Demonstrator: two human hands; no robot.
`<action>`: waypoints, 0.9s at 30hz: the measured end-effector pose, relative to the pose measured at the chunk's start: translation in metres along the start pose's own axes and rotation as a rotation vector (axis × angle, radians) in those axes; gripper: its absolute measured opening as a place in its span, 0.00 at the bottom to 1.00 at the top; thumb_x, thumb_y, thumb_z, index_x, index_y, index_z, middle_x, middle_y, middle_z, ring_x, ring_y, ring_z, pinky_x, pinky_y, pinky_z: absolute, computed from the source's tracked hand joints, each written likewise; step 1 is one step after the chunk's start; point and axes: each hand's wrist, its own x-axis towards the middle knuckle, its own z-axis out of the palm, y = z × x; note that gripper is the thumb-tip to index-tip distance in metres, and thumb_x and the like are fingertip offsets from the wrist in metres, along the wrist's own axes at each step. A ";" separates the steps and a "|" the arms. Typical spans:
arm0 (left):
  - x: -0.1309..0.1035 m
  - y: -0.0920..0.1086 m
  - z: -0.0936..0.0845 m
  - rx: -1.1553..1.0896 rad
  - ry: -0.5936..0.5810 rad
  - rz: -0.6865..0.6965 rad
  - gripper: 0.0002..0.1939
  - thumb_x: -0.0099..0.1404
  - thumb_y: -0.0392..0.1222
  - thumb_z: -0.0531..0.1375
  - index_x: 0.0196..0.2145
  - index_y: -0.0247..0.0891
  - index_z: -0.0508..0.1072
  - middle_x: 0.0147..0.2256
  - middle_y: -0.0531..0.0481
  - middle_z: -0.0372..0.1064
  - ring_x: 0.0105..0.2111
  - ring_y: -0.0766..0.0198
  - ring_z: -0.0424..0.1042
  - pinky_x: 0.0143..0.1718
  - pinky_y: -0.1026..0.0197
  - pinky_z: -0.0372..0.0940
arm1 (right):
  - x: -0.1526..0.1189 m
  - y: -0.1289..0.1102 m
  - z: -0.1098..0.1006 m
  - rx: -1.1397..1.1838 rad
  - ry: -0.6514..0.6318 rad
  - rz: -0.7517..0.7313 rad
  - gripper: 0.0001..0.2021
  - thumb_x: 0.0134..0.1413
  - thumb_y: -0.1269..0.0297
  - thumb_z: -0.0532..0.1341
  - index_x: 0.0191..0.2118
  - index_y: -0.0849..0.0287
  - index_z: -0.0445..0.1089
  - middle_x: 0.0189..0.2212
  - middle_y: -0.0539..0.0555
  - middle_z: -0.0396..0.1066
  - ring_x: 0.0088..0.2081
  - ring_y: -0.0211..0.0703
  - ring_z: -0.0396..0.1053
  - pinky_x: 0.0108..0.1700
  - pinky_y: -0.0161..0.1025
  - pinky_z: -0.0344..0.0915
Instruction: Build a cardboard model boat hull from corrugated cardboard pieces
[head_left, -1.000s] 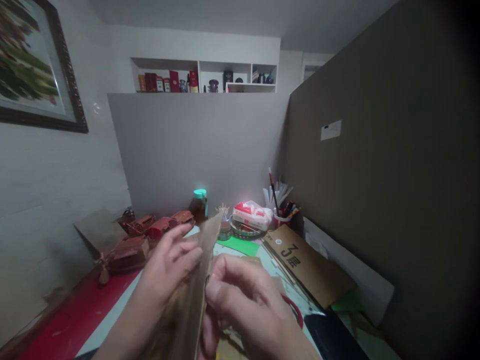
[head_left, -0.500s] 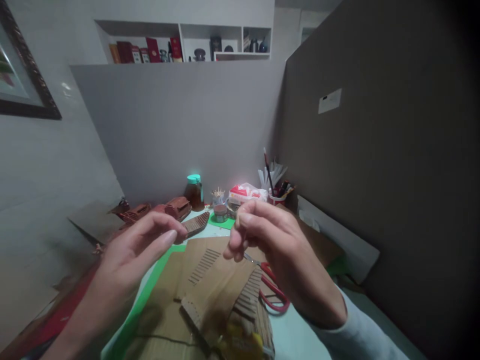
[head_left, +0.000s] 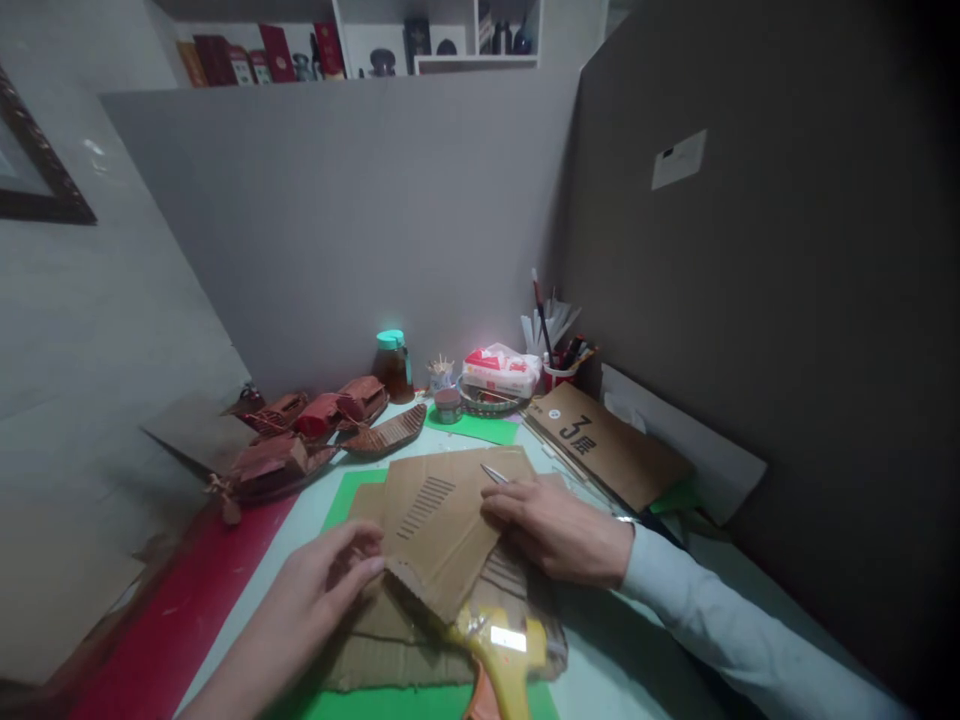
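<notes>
My left hand (head_left: 326, 580) is at the left edge of a cut cardboard piece (head_left: 450, 515), thumb and fingers closed on that edge. Dark parallel stripes mark the piece. My right hand (head_left: 559, 525) rests over its right side, fingers curled over the scissors, whose metal tip (head_left: 493, 474) sticks out to the left; their handles are hidden under the hand. Below the piece lie more brown cardboard (head_left: 397, 665) and a yellow tool (head_left: 499, 645) with an orange part, a hot glue gun or tape dispenser, I cannot tell which.
Brown model boats (head_left: 274, 460) stand at the left, with a striped hull (head_left: 386, 432) beside them. Behind are a jar with a teal lid (head_left: 394, 368), toothpicks (head_left: 441, 372), a tissue pack (head_left: 500, 370) and a pen cup (head_left: 557, 374). A cardboard box (head_left: 611, 445) lies right.
Both hands have come down from above the table to the cardboard. My right hand now covers the red scissor handles. The view has tilted downward.
</notes>
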 end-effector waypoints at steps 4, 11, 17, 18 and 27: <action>0.002 0.001 0.015 -0.087 -0.018 -0.027 0.15 0.62 0.48 0.59 0.44 0.40 0.74 0.32 0.49 0.73 0.33 0.57 0.73 0.36 0.59 0.65 | 0.003 -0.005 0.012 -0.054 -0.001 -0.019 0.05 0.58 0.73 0.57 0.38 0.57 0.66 0.41 0.55 0.71 0.43 0.46 0.67 0.45 0.42 0.58; 0.007 0.005 0.016 -0.256 0.011 -0.082 0.13 0.60 0.49 0.62 0.37 0.39 0.78 0.32 0.48 0.74 0.32 0.58 0.72 0.31 0.61 0.66 | 0.006 -0.005 0.018 -0.060 0.153 -0.008 0.09 0.65 0.72 0.50 0.41 0.59 0.67 0.41 0.60 0.72 0.44 0.49 0.65 0.50 0.48 0.55; -0.003 0.052 0.004 -0.424 0.176 0.069 0.18 0.63 0.58 0.57 0.41 0.45 0.78 0.39 0.51 0.76 0.41 0.55 0.72 0.43 0.60 0.65 | -0.003 -0.020 -0.007 0.094 0.333 0.094 0.11 0.65 0.67 0.46 0.36 0.59 0.64 0.30 0.56 0.68 0.33 0.46 0.62 0.39 0.43 0.59; -0.002 0.061 0.005 -0.452 0.193 0.099 0.17 0.61 0.57 0.59 0.40 0.44 0.78 0.38 0.51 0.75 0.39 0.55 0.72 0.42 0.61 0.65 | -0.005 -0.025 -0.012 0.136 0.336 0.105 0.12 0.66 0.65 0.45 0.34 0.58 0.62 0.28 0.54 0.67 0.30 0.43 0.61 0.35 0.40 0.58; 0.015 0.104 0.014 -0.481 0.393 0.190 0.12 0.65 0.49 0.59 0.30 0.44 0.79 0.37 0.53 0.76 0.39 0.59 0.71 0.43 0.64 0.64 | -0.018 -0.058 -0.037 0.508 0.310 0.238 0.17 0.67 0.56 0.45 0.27 0.56 0.55 0.24 0.49 0.61 0.27 0.39 0.59 0.31 0.37 0.55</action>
